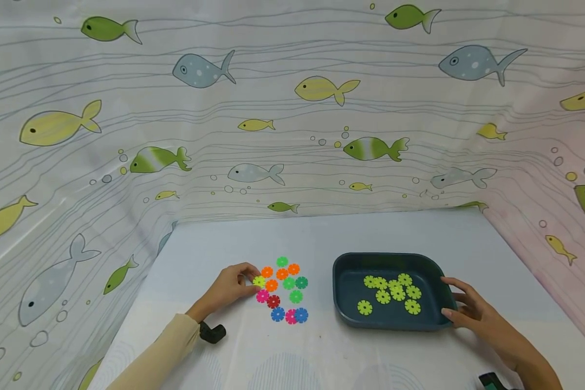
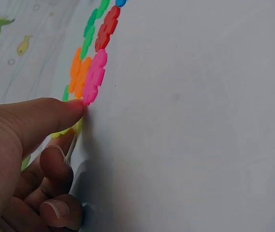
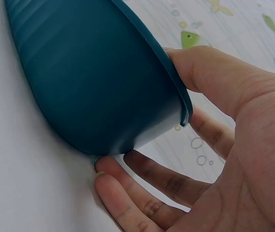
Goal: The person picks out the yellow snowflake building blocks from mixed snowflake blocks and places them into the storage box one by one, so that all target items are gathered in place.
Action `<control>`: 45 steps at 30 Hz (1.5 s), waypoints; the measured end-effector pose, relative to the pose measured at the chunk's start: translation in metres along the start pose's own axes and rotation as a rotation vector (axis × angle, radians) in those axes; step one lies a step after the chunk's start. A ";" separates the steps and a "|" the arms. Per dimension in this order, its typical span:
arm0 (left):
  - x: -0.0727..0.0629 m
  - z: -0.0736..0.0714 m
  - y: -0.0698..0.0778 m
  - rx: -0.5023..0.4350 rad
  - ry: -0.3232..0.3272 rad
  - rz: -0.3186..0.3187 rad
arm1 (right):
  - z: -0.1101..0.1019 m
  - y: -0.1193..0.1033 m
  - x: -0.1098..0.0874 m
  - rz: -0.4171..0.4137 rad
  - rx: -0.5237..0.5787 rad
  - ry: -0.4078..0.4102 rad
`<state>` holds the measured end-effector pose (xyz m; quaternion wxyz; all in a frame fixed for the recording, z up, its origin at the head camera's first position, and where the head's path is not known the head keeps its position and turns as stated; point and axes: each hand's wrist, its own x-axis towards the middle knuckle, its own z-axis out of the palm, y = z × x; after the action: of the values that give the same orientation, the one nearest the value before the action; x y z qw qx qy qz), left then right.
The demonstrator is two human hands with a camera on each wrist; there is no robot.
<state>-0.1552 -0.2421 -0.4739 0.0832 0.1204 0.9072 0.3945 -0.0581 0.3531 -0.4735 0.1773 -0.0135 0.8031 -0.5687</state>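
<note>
My left hand [image 1: 231, 287] pinches a yellow interlocking snowflake disc [image 1: 259, 281] between thumb and fingers, at the left side of a loose group of discs. In the left wrist view, that hand hides most of the disc, and a pink disc [image 2: 95, 77] lies just past the thumb tip. On the right, a dark blue-green tray [image 1: 343, 314] holds several yellow-green snowflake discs [image 1: 397, 293]. My right hand [image 1: 482, 314] grips the tray's right end. The right wrist view has the thumb on the rim and fingertips against the lower wall.
Orange discs [image 1: 271, 285], green discs [image 1: 296, 296], a red disc [image 1: 273, 301] and blue discs [image 1: 277, 314] lie flat on the white table [image 1: 253, 238], left of the tray. A fish-patterned curtain [image 1: 283, 146] stands behind the table and along both sides.
</note>
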 end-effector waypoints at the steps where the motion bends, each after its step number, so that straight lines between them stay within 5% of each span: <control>1: 0.000 0.000 0.000 0.000 -0.004 0.003 | 0.000 0.000 0.000 0.002 0.001 -0.003; 13: -0.004 0.000 0.006 -0.003 -0.027 0.013 | 0.000 0.003 0.001 0.038 0.006 -0.007; 31: -0.001 0.002 0.013 -0.134 -0.041 -0.052 | 0.000 0.003 -0.001 0.031 0.005 -0.004; 45: 0.005 0.007 0.028 -0.158 -0.093 0.020 | 0.000 0.002 0.002 0.029 -0.006 0.005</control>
<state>-0.1544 -0.2175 -0.4580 0.1307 0.1409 0.8671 0.4595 -0.0597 0.3533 -0.4760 0.1834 -0.0009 0.8055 -0.5635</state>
